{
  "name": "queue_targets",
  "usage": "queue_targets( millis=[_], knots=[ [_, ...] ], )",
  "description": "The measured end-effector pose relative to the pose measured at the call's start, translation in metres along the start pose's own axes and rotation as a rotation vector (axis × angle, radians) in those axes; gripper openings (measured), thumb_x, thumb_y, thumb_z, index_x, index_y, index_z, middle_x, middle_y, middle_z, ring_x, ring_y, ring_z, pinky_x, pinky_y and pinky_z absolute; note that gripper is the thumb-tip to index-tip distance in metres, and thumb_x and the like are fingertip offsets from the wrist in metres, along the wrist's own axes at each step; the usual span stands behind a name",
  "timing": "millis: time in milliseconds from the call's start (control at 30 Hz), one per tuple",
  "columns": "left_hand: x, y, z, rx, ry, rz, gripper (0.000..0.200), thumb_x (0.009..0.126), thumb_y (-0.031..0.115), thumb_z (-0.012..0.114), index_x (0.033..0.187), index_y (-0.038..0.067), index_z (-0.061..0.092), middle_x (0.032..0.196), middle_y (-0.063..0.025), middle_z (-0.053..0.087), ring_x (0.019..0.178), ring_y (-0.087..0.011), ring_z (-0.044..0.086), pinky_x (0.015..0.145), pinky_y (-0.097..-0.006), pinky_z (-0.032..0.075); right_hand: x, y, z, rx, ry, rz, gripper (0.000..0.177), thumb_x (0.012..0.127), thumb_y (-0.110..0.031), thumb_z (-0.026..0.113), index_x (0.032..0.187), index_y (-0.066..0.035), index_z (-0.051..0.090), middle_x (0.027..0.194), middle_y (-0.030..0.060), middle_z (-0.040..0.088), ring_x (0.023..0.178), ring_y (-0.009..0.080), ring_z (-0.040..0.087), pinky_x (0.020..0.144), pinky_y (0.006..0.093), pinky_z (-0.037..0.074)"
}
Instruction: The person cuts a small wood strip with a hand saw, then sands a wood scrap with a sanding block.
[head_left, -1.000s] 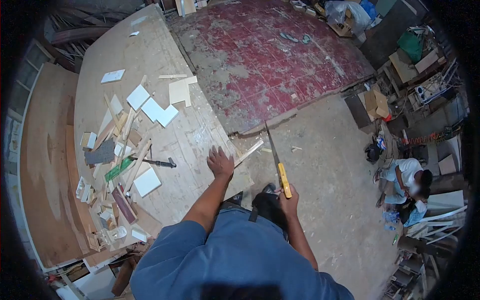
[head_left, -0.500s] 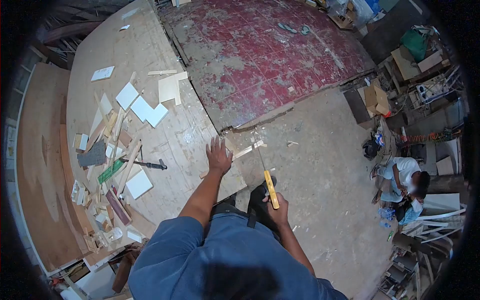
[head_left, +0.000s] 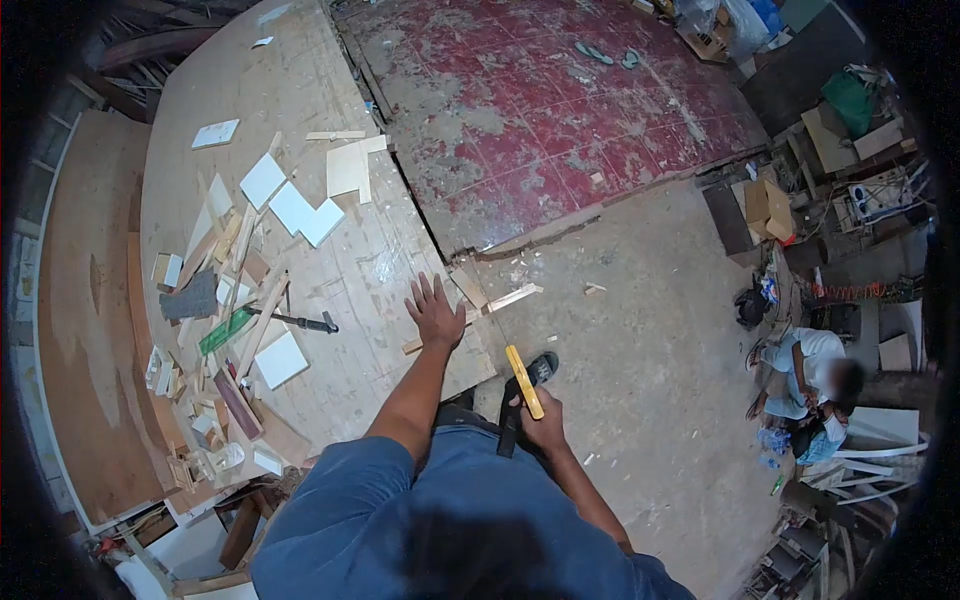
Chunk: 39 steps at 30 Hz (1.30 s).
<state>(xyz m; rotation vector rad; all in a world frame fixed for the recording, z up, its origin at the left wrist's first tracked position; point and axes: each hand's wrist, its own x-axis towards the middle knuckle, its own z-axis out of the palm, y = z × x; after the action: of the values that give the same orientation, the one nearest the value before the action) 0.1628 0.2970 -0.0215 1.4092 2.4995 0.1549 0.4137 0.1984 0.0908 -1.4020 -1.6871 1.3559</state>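
My left hand (head_left: 437,315) lies with its fingers spread near the right edge of the wooden work table (head_left: 370,340), pressing on a narrow wood strip (head_left: 512,299) that juts out past the table edge. A short end of the strip shows left of my wrist. In my right hand (head_left: 543,424) is the yellow handle of a saw (head_left: 525,383), held over the floor beside the table. The thin blade points up and left toward the strip; whether it touches the wood is too small to tell.
Wood offcuts, white tiles (head_left: 281,360), a black tool (head_left: 305,322) and a grey cloth (head_left: 190,298) lie on the table's left. A person (head_left: 815,365) sits at the right near a cardboard box (head_left: 768,209). Red tiled flooring (head_left: 560,110) lies ahead.
The saw has moved left and tilted more, its blade shifting from the strip's outer end toward the table edge. My left hand stays on the strip. The view has shifted slightly.
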Motion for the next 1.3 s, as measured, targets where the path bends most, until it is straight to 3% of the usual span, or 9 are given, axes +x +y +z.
queue_targets(
  millis=[167,233,433,600,667,800,933,1033,1300],
  knots=[
    [0.002,0.001,-0.002,0.005,-0.070,-0.009,0.085,0.090,0.049,0.052,0.155,0.009,0.013,0.162,-0.0178,-0.003,0.149,-0.0381,-0.004,0.116,-0.0597,0.001,-0.007,0.004,0.009,-0.032,0.000,0.010,0.015,0.074,-0.007,0.066,0.087,-0.001,0.060,0.073,0.0158,0.062,0.068,0.0320,0.066,0.064,0.0394,0.052],
    [0.003,0.004,-0.003,0.033,-0.081,-0.009,0.086,0.090,0.050,0.051,0.155,0.009,0.012,0.162,-0.0182,-0.003,0.148,-0.0387,-0.004,0.116,-0.0599,0.001,-0.005,-0.008,0.013,0.026,0.054,-0.035,0.020,0.076,-0.008,0.068,0.074,-0.002,0.049,0.060,0.0143,0.050,0.053,0.0264,0.054,0.053,0.0385,0.042],
    [0.008,0.011,0.002,0.132,-0.119,-0.020,0.084,0.093,0.049,0.047,0.156,0.011,0.008,0.161,-0.0195,-0.006,0.148,-0.0406,-0.006,0.116,-0.0608,-0.001,-0.017,0.000,0.019,0.046,0.090,-0.068,0.022,0.077,-0.011,0.070,0.072,-0.003,0.050,0.060,0.0156,0.049,0.052,0.0335,0.054,0.051,0.0386,0.042],
    [0.009,0.002,0.008,0.094,-0.054,0.043,0.079,0.094,0.045,0.046,0.155,0.008,0.012,0.160,-0.0241,0.000,0.147,-0.0445,-0.001,0.112,-0.0670,0.003,-0.021,0.007,0.008,0.041,0.140,-0.075,0.021,0.078,-0.011,0.070,0.072,-0.003,0.051,0.060,0.0139,0.051,0.051,0.0289,0.055,0.050,0.0370,0.042],
    [0.010,0.000,0.009,0.126,-0.087,0.035,0.078,0.095,0.047,0.044,0.155,0.008,0.012,0.160,-0.0229,0.000,0.147,-0.0434,-0.001,0.113,-0.0666,0.002,-0.024,0.014,-0.005,-0.048,0.116,-0.028,0.014,0.079,-0.010,0.069,0.083,-0.001,0.059,0.068,0.0174,0.059,0.063,0.0353,0.064,0.057,0.0396,0.049],
    [0.009,0.000,0.009,0.160,-0.124,0.072,0.074,0.098,0.048,0.040,0.155,0.007,0.015,0.160,-0.0225,0.004,0.148,-0.0424,0.001,0.113,-0.0674,0.003,-0.016,0.021,-0.027,-0.082,0.257,0.056,0.020,0.081,-0.011,0.069,0.073,-0.002,0.052,0.058,0.0141,0.049,0.049,0.0244,0.053,0.050,0.0363,0.043],
    [0.006,-0.001,0.010,0.131,-0.097,0.102,0.072,0.099,0.047,0.038,0.154,0.007,0.015,0.160,-0.0228,0.006,0.147,-0.0425,0.002,0.112,-0.0677,0.004,-0.002,0.037,-0.040,-0.052,0.413,0.186,0.020,0.084,-0.010,0.065,0.071,-0.004,0.050,0.057,-0.0008,0.042,0.054,0.0085,0.042,0.050,0.0297,0.038],
    [0.006,-0.005,0.017,0.109,-0.086,0.102,0.071,0.099,0.046,0.039,0.155,0.008,0.015,0.160,-0.0220,0.006,0.148,-0.0418,0.002,0.113,-0.0670,0.004,0.002,0.044,-0.058,-0.037,0.211,0.093,0.022,0.085,-0.009,0.064,0.069,-0.004,0.050,0.058,-0.0028,0.042,0.055,0.0071,0.042,0.050,0.0284,0.037],
    [0.003,-0.005,0.011,0.092,-0.062,0.118,0.070,0.099,0.041,0.041,0.155,0.010,0.014,0.162,-0.0178,0.001,0.148,-0.0396,0.001,0.115,-0.0632,0.003,0.010,0.036,-0.058,-0.147,0.388,0.073,0.022,0.083,-0.007,0.066,0.070,-0.003,0.050,0.055,0.0020,0.043,0.052,0.0085,0.044,0.049,0.0301,0.038]
  ],
)
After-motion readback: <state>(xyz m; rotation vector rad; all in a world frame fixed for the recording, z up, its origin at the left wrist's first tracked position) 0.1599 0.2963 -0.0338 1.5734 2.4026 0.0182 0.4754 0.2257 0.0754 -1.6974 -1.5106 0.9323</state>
